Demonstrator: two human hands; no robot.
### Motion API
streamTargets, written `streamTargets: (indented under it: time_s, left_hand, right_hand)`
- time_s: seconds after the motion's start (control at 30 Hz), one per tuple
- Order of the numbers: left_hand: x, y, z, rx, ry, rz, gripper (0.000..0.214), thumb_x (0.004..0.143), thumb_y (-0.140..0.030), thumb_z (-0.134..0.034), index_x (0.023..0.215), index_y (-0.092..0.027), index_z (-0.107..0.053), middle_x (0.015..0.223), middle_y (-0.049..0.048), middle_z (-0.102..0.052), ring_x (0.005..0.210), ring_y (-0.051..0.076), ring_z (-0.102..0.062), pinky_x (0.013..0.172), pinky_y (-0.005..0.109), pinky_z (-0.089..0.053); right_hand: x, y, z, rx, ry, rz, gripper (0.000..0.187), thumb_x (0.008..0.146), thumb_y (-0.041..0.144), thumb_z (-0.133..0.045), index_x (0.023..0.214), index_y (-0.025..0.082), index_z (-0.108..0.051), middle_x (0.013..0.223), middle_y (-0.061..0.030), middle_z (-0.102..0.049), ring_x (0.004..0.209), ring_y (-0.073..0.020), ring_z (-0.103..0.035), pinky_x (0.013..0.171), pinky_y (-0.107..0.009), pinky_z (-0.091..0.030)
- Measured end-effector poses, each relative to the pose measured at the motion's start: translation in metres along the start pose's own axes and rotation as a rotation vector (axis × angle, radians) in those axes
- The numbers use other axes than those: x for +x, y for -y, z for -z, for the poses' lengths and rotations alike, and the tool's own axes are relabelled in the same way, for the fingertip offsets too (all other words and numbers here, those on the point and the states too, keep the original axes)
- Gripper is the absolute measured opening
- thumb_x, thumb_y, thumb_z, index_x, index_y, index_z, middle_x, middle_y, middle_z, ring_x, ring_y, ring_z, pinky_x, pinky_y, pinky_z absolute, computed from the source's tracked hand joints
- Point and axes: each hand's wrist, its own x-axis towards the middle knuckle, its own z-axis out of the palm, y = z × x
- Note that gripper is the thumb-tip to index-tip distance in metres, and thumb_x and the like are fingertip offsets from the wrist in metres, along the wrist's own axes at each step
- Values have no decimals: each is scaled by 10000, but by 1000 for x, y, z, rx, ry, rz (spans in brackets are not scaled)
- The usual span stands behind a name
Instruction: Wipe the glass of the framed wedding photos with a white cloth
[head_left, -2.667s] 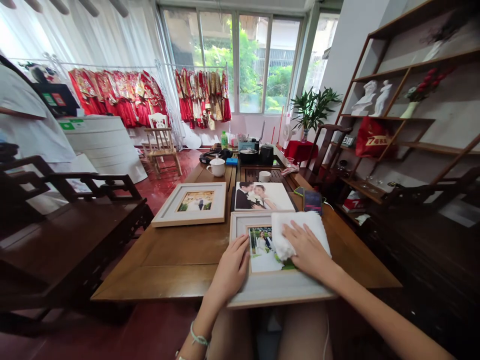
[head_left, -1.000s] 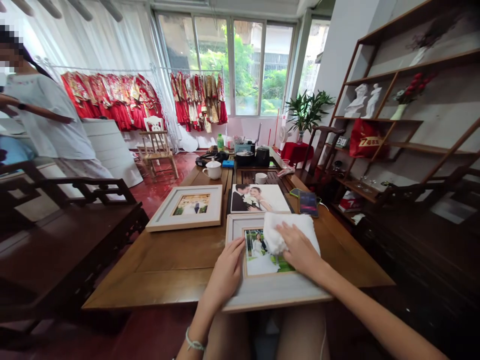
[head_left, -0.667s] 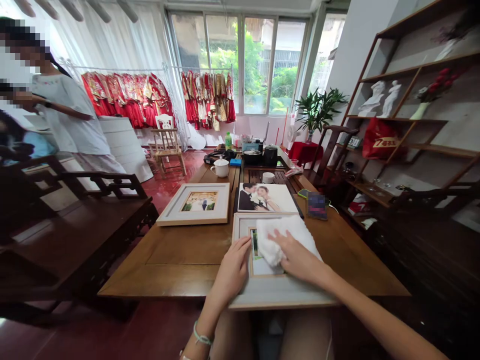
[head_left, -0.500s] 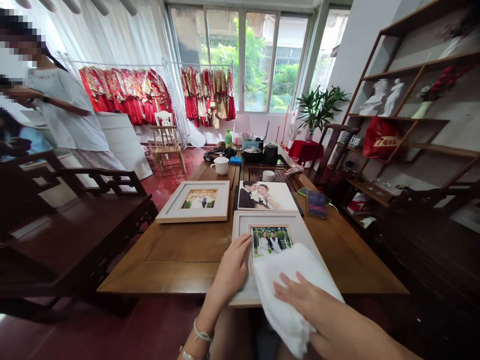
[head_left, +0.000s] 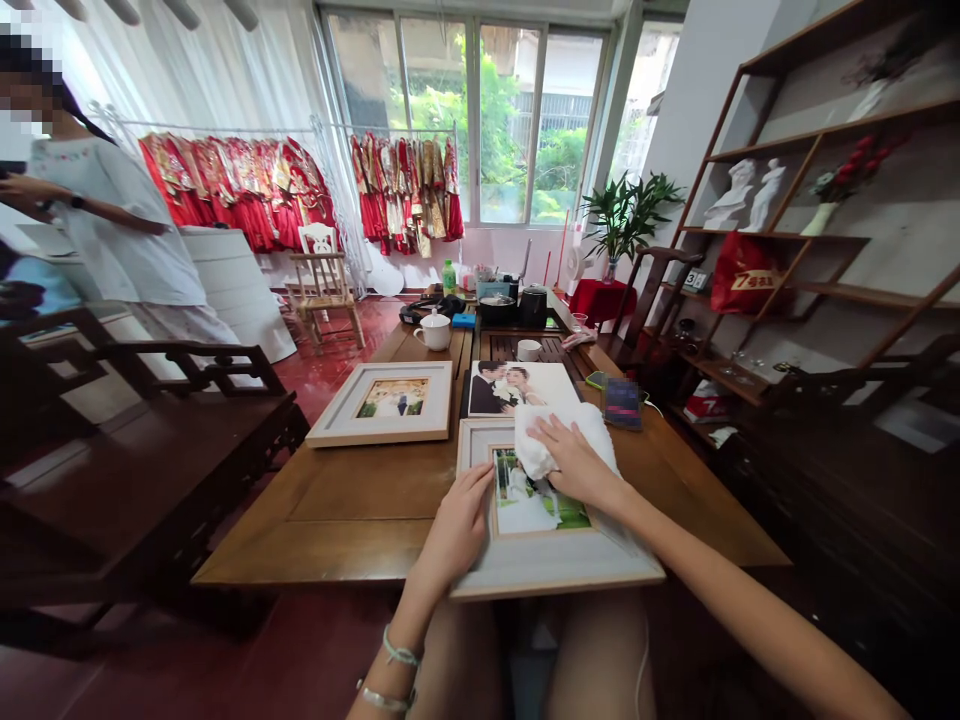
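Note:
A pale wooden picture frame (head_left: 555, 572) lies at the table's near edge, with a photo of a couple outdoors in its middle. My left hand (head_left: 459, 520) rests open on the frame's left side, fingertips beside the photo. On the upper right part of the frame, my right hand (head_left: 571, 462) holds a bunched white cloth (head_left: 596, 430) under its fingers and presses it down. Cloth and hand hide the top of the photo and the frame's upper right corner. Just beyond lies a frameless wedding picture (head_left: 551, 385); a second framed photo (head_left: 390, 398) is to the left.
On the wooden table (head_left: 337, 515), a phone (head_left: 622, 402) lies to the right. Farther back are a white teapot (head_left: 435, 332), a small cup (head_left: 528, 350) and a dark pot (head_left: 533, 306). A wooden bench (head_left: 150, 430) and a standing person (head_left: 112, 210) are left; shelves (head_left: 795, 150) stand right.
My right hand has slid the white cloth away from me, from the frame's lower right to its upper right. The photo's lower part now shows. My left hand stays on the frame.

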Motion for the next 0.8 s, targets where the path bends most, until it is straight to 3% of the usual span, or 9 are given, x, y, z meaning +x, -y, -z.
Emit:
streamTargets:
  time_s: [0.07, 0.17, 0.3, 0.4, 0.5, 0.63, 0.8]
  left_hand:
    - [0, 1, -1, -11, -13, 3, 529, 829, -3, -350, 1303, -124, -553, 1388, 129, -533, 1313, 229, -464, 1134, 460, -369]
    - [0, 0, -3, -38, -38, 26, 499, 852, -21, -342, 1281, -134, -569, 1369, 125, -548, 1299, 221, -477, 1131, 451, -369]
    - [-1, 1, -3, -112, -58, 64, 470, 866, -62, -382, 1291, -151, -562, 1384, 120, -538, 1302, 221, -477, 1127, 444, -366]
    - [-2, 3, -3, -204, -84, 57, 438, 893, -116, -392, 1293, -179, -560, 1389, 110, -536, 1303, 220, -480, 1122, 442, -365]
    - [-1, 5, -2, -280, -102, 66, 394, 944, -178, -351, 1259, -192, -587, 1358, 105, -563, 1278, 212, -503, 1113, 434, -372]
    - [2, 5, 4, -315, -51, 95, 362, 967, -238, -364, 1228, -189, -611, 1340, 101, -579, 1265, 210, -508, 1117, 431, -364]
    - [5, 4, 12, -266, 46, 61, 353, 950, -241, -427, 1260, -191, -589, 1358, 102, -563, 1281, 220, -486, 1122, 446, -358]
  right_hand:
    - [-4, 16, 1, -3, 41, 6, 800, 678, 34, -491, 1463, 74, -342, 1542, -181, -296, 1440, -359, -171, 1125, -617, -166]
    - [-38, 51, 1, 3, 135, 55, 791, 672, 59, -493, 1450, 31, -352, 1494, -223, -368, 1406, -392, -254, 1098, -631, -227]
    - [-87, 85, 8, 128, 225, 258, 769, 669, 99, -497, 1428, 31, -394, 1461, -229, -420, 1391, -364, -306, 1128, -569, -232]
    - [-93, 82, 20, 288, 254, 420, 690, 666, 85, -498, 1356, 55, -495, 1403, -213, -500, 1357, -305, -389, 1148, -487, -246]
    - [-82, 60, 31, 450, 334, 551, 616, 684, 57, -476, 1288, 124, -573, 1325, -150, -592, 1307, -253, -467, 1141, -439, -274]
    - [-72, 38, 36, 563, 421, 665, 686, 660, 47, -464, 1332, 160, -539, 1383, -112, -551, 1373, -225, -379, 1157, -441, -222]
    - [-70, 45, 26, 622, 509, 833, 754, 583, 65, -502, 1334, 131, -540, 1444, -103, -486, 1407, -224, -308, 1181, -401, -123]
